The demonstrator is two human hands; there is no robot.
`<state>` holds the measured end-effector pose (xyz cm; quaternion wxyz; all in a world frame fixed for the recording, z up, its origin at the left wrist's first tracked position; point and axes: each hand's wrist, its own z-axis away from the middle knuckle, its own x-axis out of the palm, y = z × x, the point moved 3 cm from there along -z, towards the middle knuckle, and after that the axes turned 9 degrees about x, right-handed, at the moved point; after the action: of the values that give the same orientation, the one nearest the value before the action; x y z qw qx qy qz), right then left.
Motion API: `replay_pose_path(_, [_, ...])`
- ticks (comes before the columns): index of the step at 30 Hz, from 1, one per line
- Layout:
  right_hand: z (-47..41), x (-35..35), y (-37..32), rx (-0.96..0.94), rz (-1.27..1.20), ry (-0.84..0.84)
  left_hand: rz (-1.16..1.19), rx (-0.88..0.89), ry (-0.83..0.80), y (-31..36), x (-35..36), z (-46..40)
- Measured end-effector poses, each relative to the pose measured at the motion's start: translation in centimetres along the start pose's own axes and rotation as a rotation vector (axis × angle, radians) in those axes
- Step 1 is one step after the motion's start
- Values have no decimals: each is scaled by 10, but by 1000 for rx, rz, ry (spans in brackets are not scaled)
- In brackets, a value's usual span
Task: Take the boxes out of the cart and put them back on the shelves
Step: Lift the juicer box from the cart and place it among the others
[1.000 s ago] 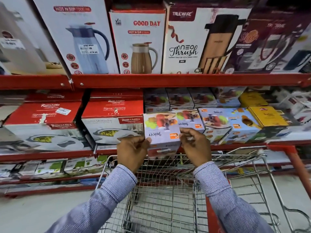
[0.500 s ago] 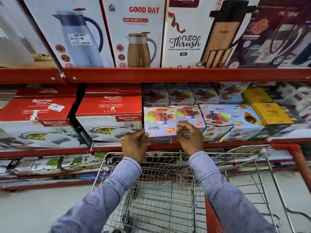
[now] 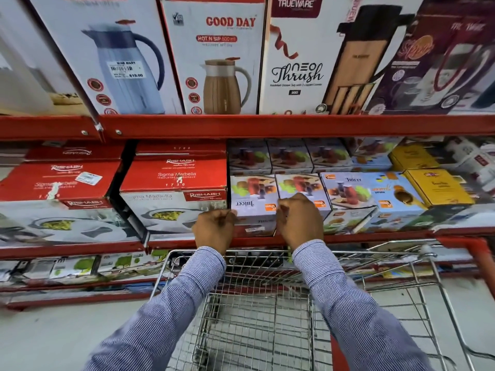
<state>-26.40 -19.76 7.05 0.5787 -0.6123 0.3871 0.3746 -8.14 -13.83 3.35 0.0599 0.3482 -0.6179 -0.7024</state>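
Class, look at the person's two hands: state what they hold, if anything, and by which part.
Both hands, left hand and right hand, grip one Juicer box by its front side edges.

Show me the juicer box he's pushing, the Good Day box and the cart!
juicer box point(image 3: 253, 195): head view, its top face.
Good Day box point(image 3: 214, 53): head view, front face, upper shelf.
cart point(image 3: 270, 266): head view, front wire wall.

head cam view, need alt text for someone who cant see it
Both hands, left hand and right hand, press a juicer box onto a red store shelf beside matching boxes. A wire cart sits below; flask boxes line the shelf above.
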Motion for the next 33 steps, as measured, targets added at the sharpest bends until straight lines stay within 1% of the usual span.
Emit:
replay_pose_path(2, [-9,-8,-8,-103,60,-15,14,-17,13,1,0,-4])
replay_pose_path(4, [-23,-11,-16,-258,159,-111,16,-25,23,2,1,-5])
replay_pose_path(6, [-40,-11,-22,-372,326,-222,18,-25,29,3,1,-6])
replay_pose_path(9, [-64,-7,-27,-392,471,-336,15,-23,11,0,1,-7])
replay_pose_path(12, [-80,-3,-27,-405,558,-402,22,-17,0,-4,0,-7])
replay_pose_path(17, [-87,0,-24,-457,573,-366,-2,-30,-8,-6,0,-6])
replay_pose_path(19, [-90,1,-24,-475,566,-346,6,-2,2,-7,1,-4])
replay_pose_path(23, [-91,0,-25,-498,558,-357,-19,51,22,-2,2,-1])
replay_pose_path(27, [-88,-3,-28,-499,625,-313,-42,75,6,-3,3,0])
replay_pose_path(30, [-85,-4,-30,-488,633,-330,-35,76,11,-4,2,0])
replay_pose_path(33, [-78,-5,-30,-437,609,-353,-47,63,-18,-1,0,0])
